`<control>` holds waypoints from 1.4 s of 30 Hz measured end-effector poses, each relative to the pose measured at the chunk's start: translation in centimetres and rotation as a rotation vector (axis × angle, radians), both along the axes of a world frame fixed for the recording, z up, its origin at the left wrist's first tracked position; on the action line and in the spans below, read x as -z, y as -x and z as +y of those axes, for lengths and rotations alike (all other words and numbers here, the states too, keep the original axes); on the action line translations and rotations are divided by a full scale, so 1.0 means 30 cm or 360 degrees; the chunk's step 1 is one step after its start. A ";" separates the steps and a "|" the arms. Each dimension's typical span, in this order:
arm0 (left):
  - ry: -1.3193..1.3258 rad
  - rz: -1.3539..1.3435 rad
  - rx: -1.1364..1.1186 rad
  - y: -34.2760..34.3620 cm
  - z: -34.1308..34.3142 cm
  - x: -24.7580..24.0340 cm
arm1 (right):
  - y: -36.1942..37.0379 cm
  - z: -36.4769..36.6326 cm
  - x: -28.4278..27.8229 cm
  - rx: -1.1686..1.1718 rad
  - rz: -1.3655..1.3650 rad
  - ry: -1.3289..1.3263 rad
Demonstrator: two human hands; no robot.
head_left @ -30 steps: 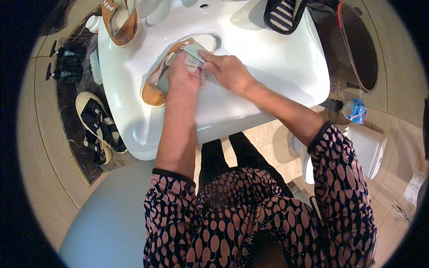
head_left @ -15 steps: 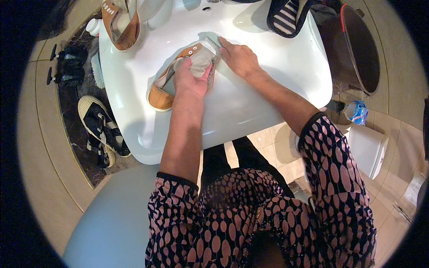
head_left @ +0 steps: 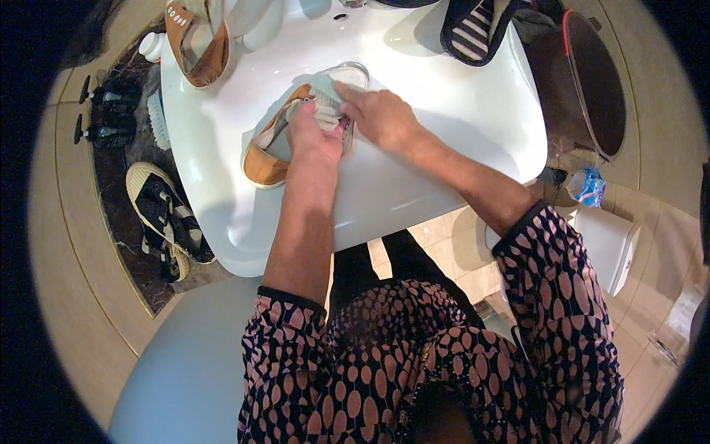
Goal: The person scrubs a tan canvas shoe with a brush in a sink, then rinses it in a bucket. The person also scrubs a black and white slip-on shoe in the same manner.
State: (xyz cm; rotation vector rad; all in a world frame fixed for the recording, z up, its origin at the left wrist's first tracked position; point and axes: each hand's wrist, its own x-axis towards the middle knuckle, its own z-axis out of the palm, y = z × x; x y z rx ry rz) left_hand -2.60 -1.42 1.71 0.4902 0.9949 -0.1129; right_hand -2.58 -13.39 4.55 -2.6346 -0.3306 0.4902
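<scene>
A tan and white shoe (head_left: 265, 164) lies slanted in the white washbasin (head_left: 458, 140), heel toward me and toe pointing away. My left hand (head_left: 314, 137) grips its pale tongue, with the thumb on top. In my right hand (head_left: 381, 122) is a pale green scrub brush (head_left: 323, 86). Its white bristles face down onto the shoe's tongue and upper, just above my left thumb. My right fingers partly cover the brush and the shoe's side.
A matching tan shoe (head_left: 207, 63) rests at the basin's far left, and a dark striped-lined shoe (head_left: 473, 37) at the far right. Black-and-white shoes (head_left: 157, 196), dark pump bottles (head_left: 111, 127) and another brush (head_left: 157, 120) stand along the left ledge. A brown bin (head_left: 592, 81) is at right.
My right hand has drawn the brush back from near the shoe's toe, down and left onto its tongue. My left hand keeps its hold on the shoe.
</scene>
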 end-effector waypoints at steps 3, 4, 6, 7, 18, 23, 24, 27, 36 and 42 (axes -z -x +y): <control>0.0006 0.0001 0.0036 -0.006 -0.006 -0.014 | -0.069 -0.089 0.052 0.0004 -0.0037 0.0140; -0.0021 0.0007 0.0027 -0.005 -0.008 -0.026 | -0.109 -0.103 0.060 0.0063 -0.0101 0.0267; -0.0047 0.0011 0.0022 -0.003 -0.016 -0.029 | -0.170 -0.106 0.083 0.0128 -0.0081 0.0298; -0.0044 0.0001 0.0030 -0.006 -0.024 -0.031 | -0.182 -0.110 0.106 0.0173 -0.0084 0.0263; 0.0052 -0.0008 0.0034 -0.001 0.001 -0.023 | -0.174 -0.054 0.065 0.0145 0.0021 -0.0056; -0.0012 0.0002 0.0045 0.018 0.007 -0.083 | -0.150 -0.019 0.041 0.0127 0.0008 0.0093; 0.0028 0.0002 0.0070 0.021 0.018 -0.104 | -0.147 -0.020 0.034 0.0130 0.0020 0.0104; 0.0087 0.0046 0.0112 0.013 0.071 -0.153 | -0.149 -0.021 0.016 0.0141 0.0038 0.0101; -0.0043 0.0278 0.0096 -0.026 0.095 -0.159 | -0.140 -0.020 0.052 0.0150 0.0069 0.0063; -0.0225 0.0042 0.0049 0.055 0.071 -0.151 | -0.147 -0.055 0.092 0.0095 -0.0039 0.0013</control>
